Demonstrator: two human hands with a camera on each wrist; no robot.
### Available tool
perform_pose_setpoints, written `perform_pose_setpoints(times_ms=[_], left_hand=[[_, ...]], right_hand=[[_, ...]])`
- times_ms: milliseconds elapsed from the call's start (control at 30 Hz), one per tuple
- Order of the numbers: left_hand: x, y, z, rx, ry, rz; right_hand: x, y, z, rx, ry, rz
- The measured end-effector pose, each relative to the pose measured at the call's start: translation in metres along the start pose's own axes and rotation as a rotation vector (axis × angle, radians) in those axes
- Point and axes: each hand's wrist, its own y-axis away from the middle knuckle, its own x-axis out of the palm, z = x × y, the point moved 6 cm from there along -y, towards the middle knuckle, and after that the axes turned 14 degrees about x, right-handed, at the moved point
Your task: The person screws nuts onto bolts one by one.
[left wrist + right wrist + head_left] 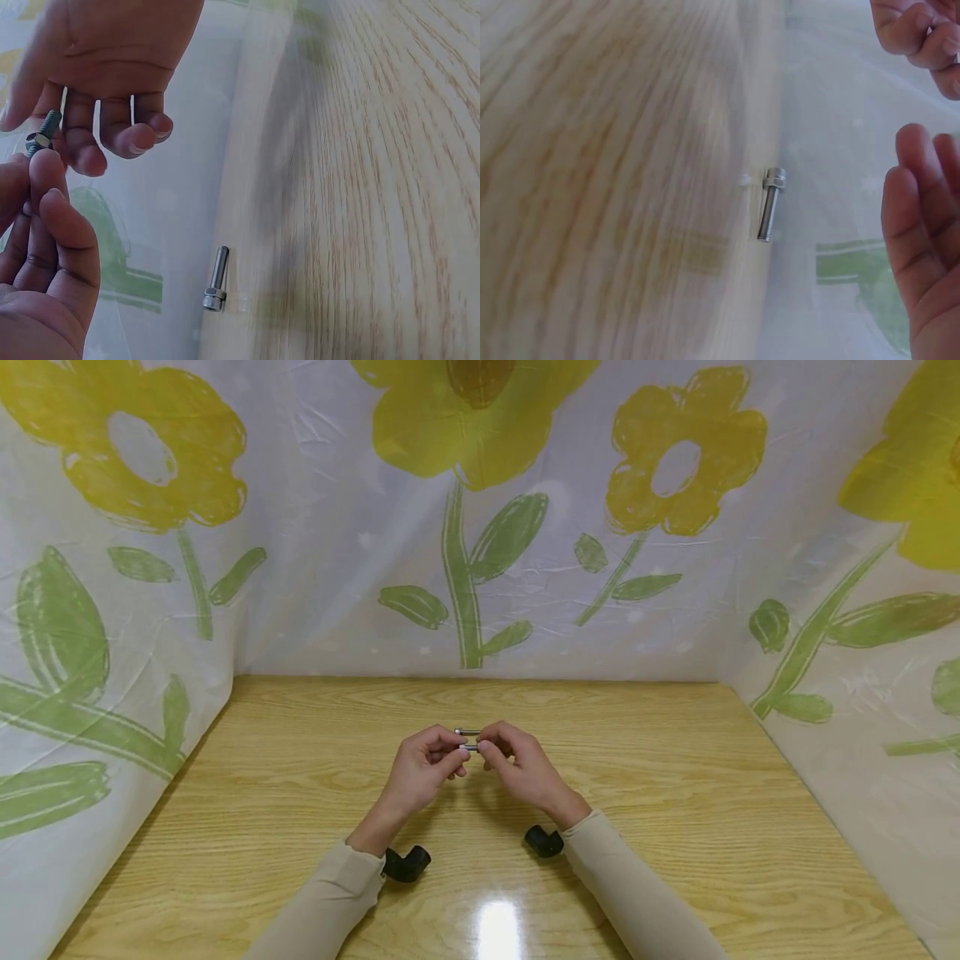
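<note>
Above the table, my left hand (pixel 422 772) pinches a small metal bolt (pixel 51 120) between thumb and fingers. A hex nut (pixel 39 141) sits partway along its thread, just beyond the left fingertips. My right hand (pixel 525 770) is around the bolt's free end. In the left wrist view the right thumb and index finger stand slightly apart beside the bare thread, and the other fingers hang loose. Behind the hands, a second bolt (pixel 768 214) lies on the tabletop with a nut (pixel 775 180) up against its head.
The wood-grain table (pixel 660 810) extends around both hands. A white curtain (pixel 322 568) with yellow flowers borders the back and both sides. Black curved pieces, one (pixel 407 864) by the left wrist and another (pixel 543 841) by the right, sit beside the sleeves.
</note>
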Motion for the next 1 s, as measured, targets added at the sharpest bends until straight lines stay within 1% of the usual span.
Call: perform_pose_setpoints(times_ms=[100, 300, 467, 733, 1000], left_hand=[[-0.0005, -0.0002, 0.0003, -0.002, 0.004, -0.007], [-0.0014, -0.0004, -0.0003, -0.006, -0.001, -0.016], [-0.0014, -0.0002, -0.0004, -0.005, -0.004, -0.014], [0.0006, -0.0002, -0.0011, 0.016, 0.013, 0.000], [-0.0012, -0.0005, -0.0002, 0.003, 0.001, -0.006]], right_hand=[[0.0004, 0.0004, -0.0011, -0.004, -0.018, 0.011], [0.0041, -0.0010, -0.0021, -0.008, -0.017, 0.028], [0.0047, -0.0005, -0.0022, -0.018, 0.001, 0.031], [0.0025, 0.0004, -0.0007, -0.033, 0.008, 0.032], [0.0012, 0.0008, -0.0016, -0.008, -0.004, 0.028]])
